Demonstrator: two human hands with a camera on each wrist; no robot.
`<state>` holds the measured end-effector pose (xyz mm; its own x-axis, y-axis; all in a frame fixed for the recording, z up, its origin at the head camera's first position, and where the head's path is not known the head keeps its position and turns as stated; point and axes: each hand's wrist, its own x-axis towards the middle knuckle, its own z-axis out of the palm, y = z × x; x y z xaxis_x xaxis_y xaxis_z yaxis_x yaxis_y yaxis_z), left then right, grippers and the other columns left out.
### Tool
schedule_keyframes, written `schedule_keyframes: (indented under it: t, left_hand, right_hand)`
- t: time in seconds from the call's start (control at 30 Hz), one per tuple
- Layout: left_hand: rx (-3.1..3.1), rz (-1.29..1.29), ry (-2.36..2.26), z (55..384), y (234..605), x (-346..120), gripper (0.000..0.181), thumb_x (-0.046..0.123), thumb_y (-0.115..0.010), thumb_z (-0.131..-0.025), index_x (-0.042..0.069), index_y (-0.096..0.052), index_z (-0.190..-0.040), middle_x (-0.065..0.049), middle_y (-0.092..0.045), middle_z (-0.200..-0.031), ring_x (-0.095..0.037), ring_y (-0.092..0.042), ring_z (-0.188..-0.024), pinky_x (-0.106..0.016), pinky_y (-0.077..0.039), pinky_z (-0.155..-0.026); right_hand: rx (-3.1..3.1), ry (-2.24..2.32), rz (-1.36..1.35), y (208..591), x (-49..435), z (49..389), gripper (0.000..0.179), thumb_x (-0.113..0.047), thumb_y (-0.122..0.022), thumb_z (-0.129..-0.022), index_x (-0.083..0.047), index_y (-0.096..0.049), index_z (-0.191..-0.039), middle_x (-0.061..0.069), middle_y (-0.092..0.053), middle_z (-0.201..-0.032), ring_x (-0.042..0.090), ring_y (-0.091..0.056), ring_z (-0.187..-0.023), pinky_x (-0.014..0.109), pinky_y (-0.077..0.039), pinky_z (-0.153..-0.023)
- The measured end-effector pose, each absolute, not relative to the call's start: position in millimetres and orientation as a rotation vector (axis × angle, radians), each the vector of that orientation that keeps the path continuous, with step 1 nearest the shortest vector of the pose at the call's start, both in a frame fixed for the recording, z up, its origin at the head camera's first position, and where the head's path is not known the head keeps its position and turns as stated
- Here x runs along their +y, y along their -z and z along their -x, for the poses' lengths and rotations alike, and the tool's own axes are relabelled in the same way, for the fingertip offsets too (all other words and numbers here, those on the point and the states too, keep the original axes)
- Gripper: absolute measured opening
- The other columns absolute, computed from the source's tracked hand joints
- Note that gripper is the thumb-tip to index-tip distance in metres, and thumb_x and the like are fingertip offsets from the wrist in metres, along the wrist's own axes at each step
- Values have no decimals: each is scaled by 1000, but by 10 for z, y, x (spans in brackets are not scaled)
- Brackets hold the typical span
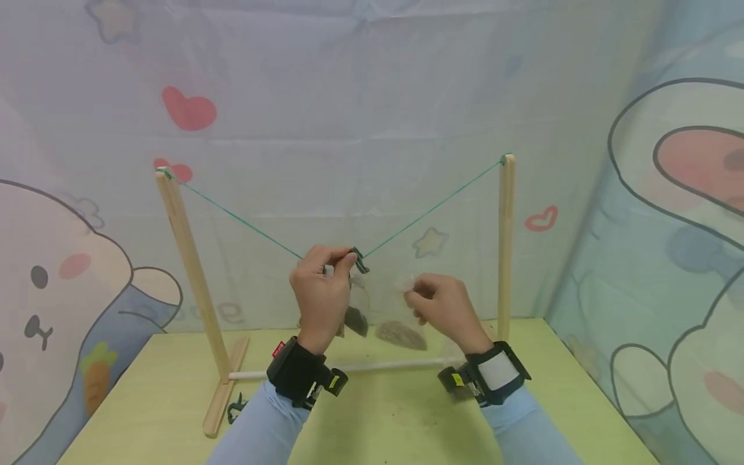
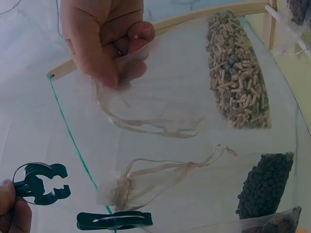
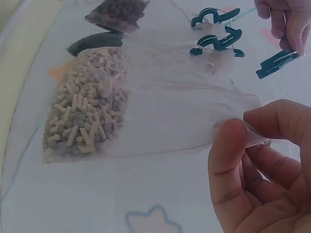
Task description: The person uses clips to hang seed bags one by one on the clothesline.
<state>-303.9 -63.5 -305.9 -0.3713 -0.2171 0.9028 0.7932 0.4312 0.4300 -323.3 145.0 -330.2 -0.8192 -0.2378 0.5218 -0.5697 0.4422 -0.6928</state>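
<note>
My left hand (image 1: 322, 284) pinches a dark green plastic clip (image 2: 43, 184) beside the string; in the left wrist view its mouth is spread wide. The right hand (image 1: 442, 300) pinches the top of a sheer drawstring bag (image 3: 170, 111), whose bottom holds pale and grey pellets (image 2: 238, 73). This bag hangs from the fingers, apart from the clip. Behind it in the right wrist view, two similar clips (image 3: 216, 41) grip the gathered necks of other bags. One of those bags holds dark round grains (image 2: 266, 187), another brownish pieces (image 3: 116, 14).
A green string (image 1: 433, 210) sags between a left wooden post (image 1: 194, 271) and a right wooden post (image 1: 507, 245). A white bar (image 1: 389, 365) runs low between them. Another green clip (image 1: 235, 408) lies on the yellow-green table (image 1: 383, 413) near the left foot. A printed cloth hangs behind.
</note>
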Motion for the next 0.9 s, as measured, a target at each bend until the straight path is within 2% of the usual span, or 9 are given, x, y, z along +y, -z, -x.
schedule_keyframes:
  t: [0.1, 0.17, 0.27, 0.3, 0.47, 0.57, 0.6, 0.7, 0.9]
  left_hand:
    - [-1590, 485, 1189, 3086, 3044, -611, 9, 5, -76, -93, -3, -78, -98, -16, -69, -86, -30, -64, -82, -50, -43, -104]
    - [-1587, 458, 1205, 3120, 3045, -600, 8, 3, -77, -92, -2, -78, -96, -16, -69, -84, -31, -64, -81, -62, -31, -115]
    - [-1591, 425, 1226, 3169, 3060, -587, 6, 2, -77, -91, -2, -79, -95, -16, -69, -84, -33, -65, -82, -73, -9, -119]
    - [-1592, 416, 1230, 3186, 3066, -585, 6, 3, -77, -91, -2, -79, -95, -17, -69, -84, -34, -65, -82, -74, -8, -118]
    - [-1614, 395, 1217, 3243, 3119, -573, 8, 5, -77, -92, -1, -79, -97, -16, -70, -86, -33, -63, -83, -63, -9, -123]
    - [-1638, 375, 1193, 3265, 3141, -577, 10, 7, -77, -92, 0, -79, -98, -15, -71, -87, -31, -62, -81, -46, -18, -109]
    - [-1646, 365, 1183, 3265, 3144, -579, 10, 8, -77, -92, 0, -79, -98, -15, -72, -87, -31, -61, -80, -44, -19, -100]
    - [-1667, 337, 1161, 3259, 3144, -585, 11, 9, -78, -91, 0, -80, -98, -14, -73, -87, -30, -59, -77, -45, -17, -88]
    - [-1684, 311, 1146, 3248, 3154, -597, 11, 10, -79, -91, 1, -81, -98, -14, -73, -88, -30, -58, -75, -45, -18, -88]
  right_hand:
    - [-2320, -1344, -703, 3258, 1400, 3246, 12, -5, -66, -96, -5, -77, -92, 7, -70, -74, 16, -63, -58, 31, -58, -57]
    - [-2306, -1342, -702, 3245, 1372, 3263, 12, -3, -65, -96, -4, -77, -92, 9, -71, -76, 16, -64, -58, 31, -58, -57]
    - [-2294, -1345, -684, 3230, 1332, 3288, 11, -3, -66, -95, -2, -76, -92, 10, -72, -77, 15, -65, -58, 30, -58, -57]
    - [-2291, -1349, -677, 3232, 1322, 3299, 11, -3, -66, -94, -1, -76, -91, 11, -72, -78, 15, -65, -58, 30, -58, -57]
    - [-2285, -1374, -654, 3260, 1276, 3345, 9, -2, -66, -94, 2, -74, -92, 13, -73, -79, 13, -65, -58, 29, -58, -57]
    - [-2290, -1379, -641, 3280, 1250, 3361, 9, -1, -67, -94, 3, -74, -93, 15, -73, -79, 14, -65, -58, 33, -59, -58]
    - [-2295, -1378, -634, 3286, 1241, 3366, 8, -1, -67, -94, 3, -74, -94, 15, -73, -79, 15, -65, -58, 34, -60, -58]
    - [-2293, -1371, -623, 3303, 1219, 3377, 7, -1, -68, -93, 3, -74, -93, 14, -73, -78, 15, -65, -58, 33, -59, -57]
    - [-2266, -1332, -619, 3295, 1183, 3408, 7, -2, -68, -94, 1, -74, -92, 14, -73, -77, 14, -65, -57, 25, -57, -56]
